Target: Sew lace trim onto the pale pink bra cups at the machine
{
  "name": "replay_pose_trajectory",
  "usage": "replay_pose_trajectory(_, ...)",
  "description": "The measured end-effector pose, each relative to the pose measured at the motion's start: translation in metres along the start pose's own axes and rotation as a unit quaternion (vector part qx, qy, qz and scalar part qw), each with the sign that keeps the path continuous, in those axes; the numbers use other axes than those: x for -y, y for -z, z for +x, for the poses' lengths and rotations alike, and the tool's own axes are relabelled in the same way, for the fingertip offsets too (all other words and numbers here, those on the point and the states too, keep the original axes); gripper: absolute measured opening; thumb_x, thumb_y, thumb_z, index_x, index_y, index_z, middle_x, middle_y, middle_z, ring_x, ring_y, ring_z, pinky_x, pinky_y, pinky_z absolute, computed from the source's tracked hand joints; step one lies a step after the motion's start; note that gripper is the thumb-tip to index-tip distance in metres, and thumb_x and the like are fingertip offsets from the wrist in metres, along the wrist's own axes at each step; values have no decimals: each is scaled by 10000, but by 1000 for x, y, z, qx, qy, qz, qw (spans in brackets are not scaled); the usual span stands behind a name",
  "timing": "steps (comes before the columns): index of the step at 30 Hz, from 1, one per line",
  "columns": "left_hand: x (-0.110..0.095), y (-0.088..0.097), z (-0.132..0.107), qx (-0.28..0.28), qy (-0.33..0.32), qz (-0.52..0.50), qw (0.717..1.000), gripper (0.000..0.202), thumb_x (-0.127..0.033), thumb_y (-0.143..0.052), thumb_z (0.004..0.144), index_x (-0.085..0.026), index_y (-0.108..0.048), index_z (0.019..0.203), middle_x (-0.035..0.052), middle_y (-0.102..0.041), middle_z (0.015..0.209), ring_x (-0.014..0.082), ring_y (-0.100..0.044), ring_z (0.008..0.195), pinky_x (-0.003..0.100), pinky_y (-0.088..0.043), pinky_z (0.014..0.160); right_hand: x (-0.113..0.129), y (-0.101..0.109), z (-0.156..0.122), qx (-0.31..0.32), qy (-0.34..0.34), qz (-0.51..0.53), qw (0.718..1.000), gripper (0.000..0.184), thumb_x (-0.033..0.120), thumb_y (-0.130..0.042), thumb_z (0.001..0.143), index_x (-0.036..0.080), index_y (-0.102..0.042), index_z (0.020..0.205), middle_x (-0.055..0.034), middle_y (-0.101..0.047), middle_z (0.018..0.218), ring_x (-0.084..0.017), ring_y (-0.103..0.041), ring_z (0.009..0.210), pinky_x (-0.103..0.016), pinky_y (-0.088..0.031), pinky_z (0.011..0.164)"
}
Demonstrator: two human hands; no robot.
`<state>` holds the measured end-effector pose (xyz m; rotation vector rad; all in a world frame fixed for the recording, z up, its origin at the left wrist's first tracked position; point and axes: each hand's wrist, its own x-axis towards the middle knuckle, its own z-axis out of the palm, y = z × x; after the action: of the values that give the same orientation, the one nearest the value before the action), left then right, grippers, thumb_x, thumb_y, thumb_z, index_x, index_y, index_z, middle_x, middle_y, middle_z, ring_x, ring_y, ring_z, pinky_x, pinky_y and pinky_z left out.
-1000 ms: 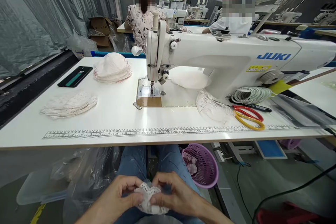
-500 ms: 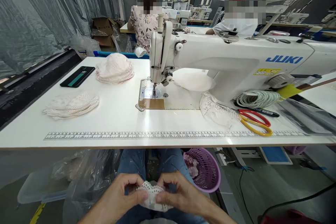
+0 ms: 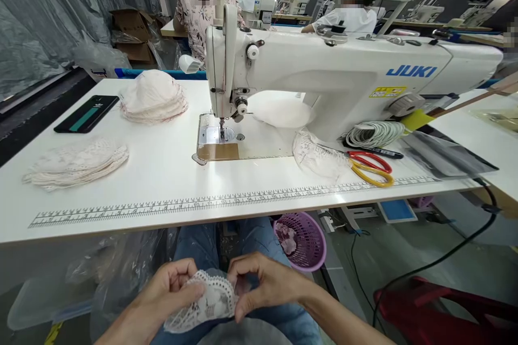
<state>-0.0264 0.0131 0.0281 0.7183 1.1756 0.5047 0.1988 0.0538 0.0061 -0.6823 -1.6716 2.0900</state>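
Note:
Over my lap, a white lace piece (image 3: 217, 297) with a scalloped, holed edge hangs between my hands. My left hand (image 3: 169, 292) grips it on the left, thumb on top and fingers curled. At its right edge, the thumb and forefinger of my right hand (image 3: 265, 283) close around the border. Beyond them on the table is a sewing machine (image 3: 343, 67) with its needle over the metal plate. To its left lie a stack of flat lace pieces (image 3: 81, 161) and a stack of domed white fabric pieces (image 3: 154, 97).
Scissors with red and yellow handles (image 3: 370, 168) lie on another lace piece (image 3: 318, 159), near a coil of pale cord (image 3: 374, 133). A phone (image 3: 87, 114) is at the left. Below are a purple basket (image 3: 318, 245) and a red stool (image 3: 441, 307). Two people sit at machines behind.
The lace piece, bunched up before, is now spread out wider to the lower left. My left hand has moved left with it. The camera view has turned to the right.

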Motion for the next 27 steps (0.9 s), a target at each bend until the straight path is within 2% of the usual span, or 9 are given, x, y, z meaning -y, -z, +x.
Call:
replay_pose_trajectory(5, 3, 2, 2, -13, 0, -3, 1000, 467, -554, -732, 648, -165, -475, 648, -46, -457, 561, 84, -320, 537, 193, -230, 533, -8, -2, 1, -19, -13, -25, 999, 389, 508, -715, 687, 126, -656, 729, 8, -541, 689, -97, -483, 627, -204, -373, 571)
replay_pose_trajectory(8, 4, 2, 3, -9, 2, 18, 1000, 476, -570, -736, 628, -164, -489, 653, -46, -455, 565, 86, -336, 534, 200, -243, 538, -9, -1, 2, -1, -24, -14, 1000, 422, 530, -721, 666, 126, -645, 757, 17, -533, 683, -92, -461, 623, -195, -359, 556)
replay_pose_trajectory(12, -1, -2, 3, -12, 9, 43, 999, 506, -604, -746, 576, -165, -504, 646, -51, -448, 554, 86, -347, 518, 204, -249, 537, -10, -4, 5, -6, -34, -8, 999, 477, 589, -638, 722, 112, -619, 712, 23, -491, 647, -79, -414, 601, -192, -324, 531)
replay_pose_trajectory(18, -10, -5, 1, -9, 9, 74, 997, 468, -576, -753, 584, -145, -582, 650, -23, -543, 591, 98, -410, 549, 204, -279, 555, -10, -6, 6, -24, -86, 42, 995, 467, 561, -735, 617, 114, -612, 668, 44, -458, 592, -63, -364, 556, -187, -273, 488)
replay_pose_trajectory(22, -10, -4, 1, -3, 10, 78, 997, 462, -580, -734, 616, -135, -669, 723, 25, -641, 682, 130, -509, 628, 212, -346, 615, -5, -3, 4, -20, -84, 36, 996, 484, 572, -759, 567, 123, -606, 663, 60, -427, 564, -59, -340, 536, -189, -242, 468)
replay_pose_trajectory(27, -9, -4, 1, -18, 17, 92, 995, 453, -596, -726, 611, -153, -676, 688, 21, -659, 650, 141, -524, 609, 209, -363, 589, -3, -1, 2, -24, -77, 19, 997, 517, 612, -752, 540, 133, -604, 669, 61, -432, 566, -63, -349, 538, -193, -247, 477)
